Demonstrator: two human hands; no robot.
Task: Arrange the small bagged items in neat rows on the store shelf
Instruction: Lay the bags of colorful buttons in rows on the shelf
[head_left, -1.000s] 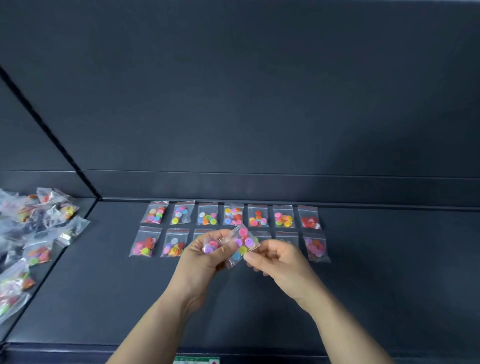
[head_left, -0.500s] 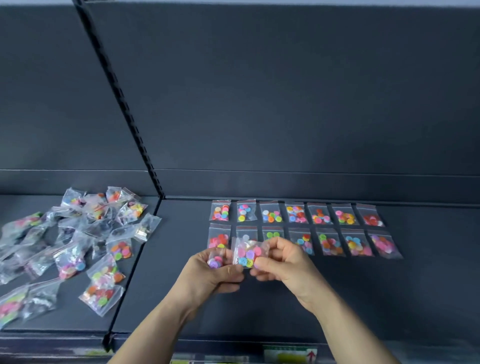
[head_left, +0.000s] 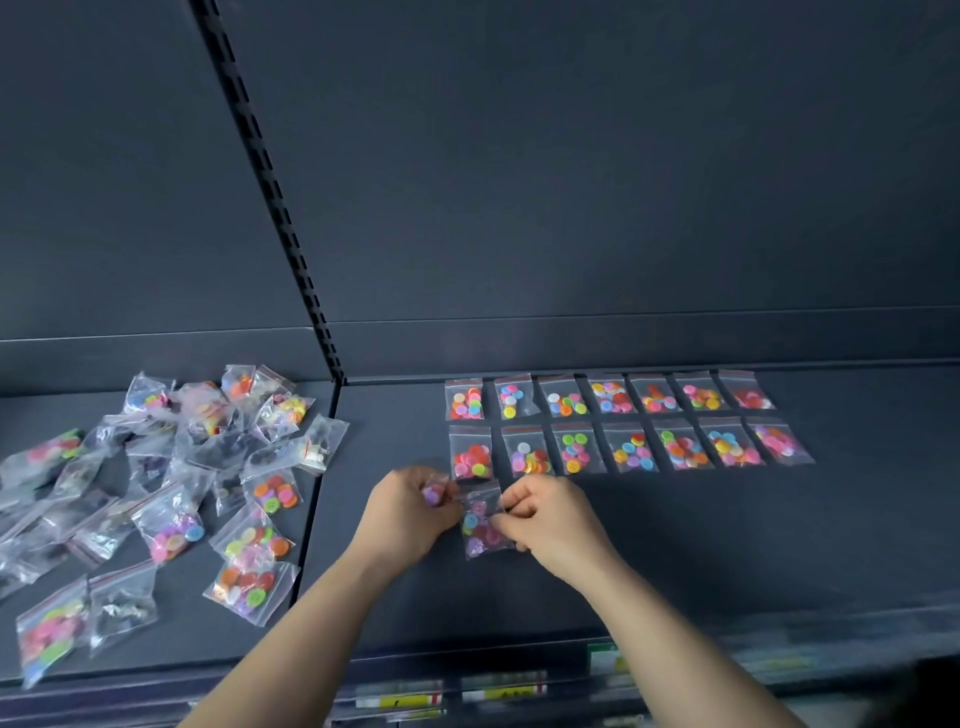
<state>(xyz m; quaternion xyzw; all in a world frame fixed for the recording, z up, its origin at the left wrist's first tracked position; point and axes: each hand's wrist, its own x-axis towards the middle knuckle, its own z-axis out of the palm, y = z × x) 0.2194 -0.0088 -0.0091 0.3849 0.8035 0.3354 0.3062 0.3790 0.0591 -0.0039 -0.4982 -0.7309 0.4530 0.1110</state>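
Two neat rows of small clear bags of coloured buttons lie on the dark shelf (head_left: 675, 530): a back row (head_left: 608, 397) and a front row (head_left: 628, 449). My right hand (head_left: 550, 522) pinches a bag of pink and purple buttons (head_left: 483, 522) that lies just below the left end of the front row. My left hand (head_left: 408, 514) grips another small bag with purple buttons (head_left: 434, 491), mostly hidden in its fingers.
A loose heap of unsorted button bags (head_left: 156, 499) covers the neighbouring shelf section on the left, past the slotted upright (head_left: 270, 192). Price labels (head_left: 452, 693) run along the shelf's front edge. Bare shelf lies in front of the rows to the right.
The view has swung left, showing more of the heap. Both hands have come down from mid-air, and the right hand's bag now lies on the shelf below the front row.
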